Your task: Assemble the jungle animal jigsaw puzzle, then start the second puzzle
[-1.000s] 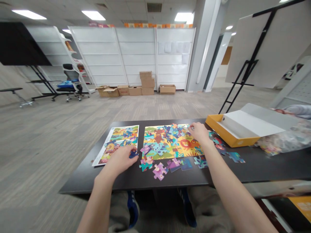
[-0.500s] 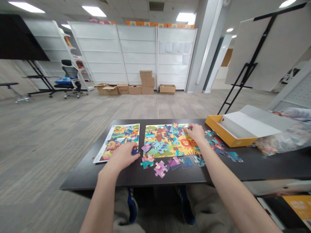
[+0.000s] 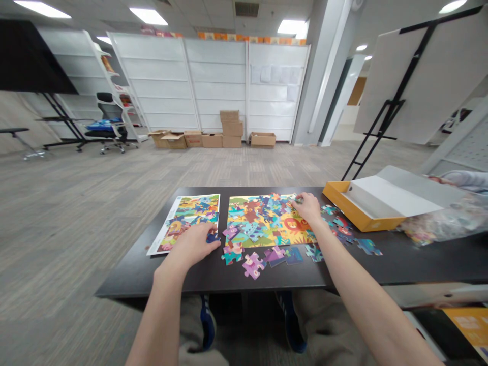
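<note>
My left hand (image 3: 193, 241) rests over the lower right part of the printed picture sheet (image 3: 168, 217), its fingers closed around a dark blue puzzle piece (image 3: 213, 237). At the far right corner of the puzzle board (image 3: 292, 223), my right hand (image 3: 308, 207) pinches a small puzzle piece (image 3: 298, 200), partly covered by the fingers. Colourful pieces cover much of the board, some lying loose on top. Along its near edge are a pink piece (image 3: 253, 265), a purple piece (image 3: 276, 255), a blue piece (image 3: 294, 255) and a teal one (image 3: 233, 252).
More loose pieces (image 3: 369, 246) lie right of my right forearm on the dark table (image 3: 213, 279). An open yellow box (image 3: 381, 223) stands at the table's right, beside a clear plastic bag (image 3: 450, 218). Cardboard boxes (image 3: 231, 129) line the far wall.
My right hand's fingers have shifted very slightly at the board's far right corner. My left hand stays in place with the dark blue piece.
</note>
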Motion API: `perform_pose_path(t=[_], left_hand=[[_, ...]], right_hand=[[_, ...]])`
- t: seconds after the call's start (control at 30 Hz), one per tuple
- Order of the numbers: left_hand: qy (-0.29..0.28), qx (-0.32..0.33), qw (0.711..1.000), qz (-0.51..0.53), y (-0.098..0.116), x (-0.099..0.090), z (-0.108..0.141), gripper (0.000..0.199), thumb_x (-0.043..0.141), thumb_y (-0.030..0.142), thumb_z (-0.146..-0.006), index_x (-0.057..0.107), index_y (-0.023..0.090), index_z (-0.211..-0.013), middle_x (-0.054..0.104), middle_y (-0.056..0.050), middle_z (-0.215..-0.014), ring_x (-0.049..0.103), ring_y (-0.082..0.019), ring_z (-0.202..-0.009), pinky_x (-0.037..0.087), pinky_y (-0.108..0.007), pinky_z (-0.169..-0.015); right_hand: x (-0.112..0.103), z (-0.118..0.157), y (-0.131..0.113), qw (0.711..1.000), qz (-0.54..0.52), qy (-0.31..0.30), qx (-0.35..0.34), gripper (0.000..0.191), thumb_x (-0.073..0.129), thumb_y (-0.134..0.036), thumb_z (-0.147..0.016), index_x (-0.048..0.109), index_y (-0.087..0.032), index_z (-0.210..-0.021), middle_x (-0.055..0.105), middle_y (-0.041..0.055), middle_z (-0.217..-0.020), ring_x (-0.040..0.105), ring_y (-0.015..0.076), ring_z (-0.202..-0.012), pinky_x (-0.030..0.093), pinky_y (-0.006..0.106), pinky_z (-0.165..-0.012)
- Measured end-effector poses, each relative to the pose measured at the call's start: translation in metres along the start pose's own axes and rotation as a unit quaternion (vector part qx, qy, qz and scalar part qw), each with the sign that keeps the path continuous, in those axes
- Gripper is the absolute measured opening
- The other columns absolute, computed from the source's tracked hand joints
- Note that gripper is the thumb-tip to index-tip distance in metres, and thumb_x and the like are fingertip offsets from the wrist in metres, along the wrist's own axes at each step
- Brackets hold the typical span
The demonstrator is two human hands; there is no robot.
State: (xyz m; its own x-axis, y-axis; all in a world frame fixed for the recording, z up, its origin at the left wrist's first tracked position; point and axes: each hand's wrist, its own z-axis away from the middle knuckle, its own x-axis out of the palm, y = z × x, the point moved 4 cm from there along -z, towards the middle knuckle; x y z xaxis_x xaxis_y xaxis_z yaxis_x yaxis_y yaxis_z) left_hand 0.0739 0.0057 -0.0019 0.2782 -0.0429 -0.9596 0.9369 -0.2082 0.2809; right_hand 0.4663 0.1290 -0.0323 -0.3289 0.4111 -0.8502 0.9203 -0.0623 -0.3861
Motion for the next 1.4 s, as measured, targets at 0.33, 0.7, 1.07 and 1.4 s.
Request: perform_pose_path(t=[0.33, 0.7, 1.07, 1.4], left_hand=[[0.039, 0.005, 0.999, 0.001, 0.008, -0.008, 0.001, 0.031, 0.059, 0.035, -0.09, 0.069, 0.017, -0.113, 0.071, -0.013, -0.123, 0.066, -0.032, -0.115, 0.05, -0.042, -0.099], [0.087, 0.2, 0.975, 0.049, 0.149, 0.006, -0.014, 0.015, 0.058, 0.026, -0.096, 0.069, 0.021, -0.105, 0.07, -0.01, -0.114, 0.061, -0.027, -0.113, 0.05, -0.041, -0.099], [0.019, 0.23, 0.973, 0.018, 0.207, 0.064, -0.045, 0.028, 0.063, 0.031, -0.094, 0.065, 0.017, -0.118, 0.068, -0.015, -0.126, 0.062, -0.032, -0.119, 0.05, -0.047, -0.101], [0.041, 0.219, 0.975, 0.018, 0.206, 0.069, -0.051, 0.037, 0.07, 0.044, -0.091, 0.064, 0.017, -0.116, 0.073, -0.012, -0.112, 0.065, -0.034, -0.111, 0.049, -0.049, -0.097]], right_hand=[[-0.019, -0.006, -0.009, 0.963, -0.266, 0.019, -0.034, 0.02, 0.064, -0.032, -0.076, 0.069, -0.016, -0.088, 0.074, 0.0089, -0.091, 0.07, 0.0206, -0.082, 0.054, 0.034, -0.082], [-0.061, 0.043, -0.022, 0.916, -0.273, -0.286, -0.065, 0.025, 0.081, -0.037, -0.065, 0.069, -0.018, -0.077, 0.072, 0.0021, -0.07, 0.067, 0.0171, -0.064, 0.054, 0.028, -0.06], [-0.05, 0.057, -0.018, 0.906, -0.248, -0.326, -0.104, 0.01, 0.071, -0.02, -0.07, 0.068, -0.019, -0.079, 0.075, 0.0023, -0.076, 0.071, 0.0189, -0.074, 0.054, 0.027, -0.069], [-0.067, 0.067, 0.043, 0.956, -0.072, -0.282, -0.036, 0.03, 0.083, -0.016, -0.061, 0.074, -0.02, -0.089, 0.073, 0.0024, -0.079, 0.066, 0.0186, -0.072, 0.05, 0.026, -0.062]])
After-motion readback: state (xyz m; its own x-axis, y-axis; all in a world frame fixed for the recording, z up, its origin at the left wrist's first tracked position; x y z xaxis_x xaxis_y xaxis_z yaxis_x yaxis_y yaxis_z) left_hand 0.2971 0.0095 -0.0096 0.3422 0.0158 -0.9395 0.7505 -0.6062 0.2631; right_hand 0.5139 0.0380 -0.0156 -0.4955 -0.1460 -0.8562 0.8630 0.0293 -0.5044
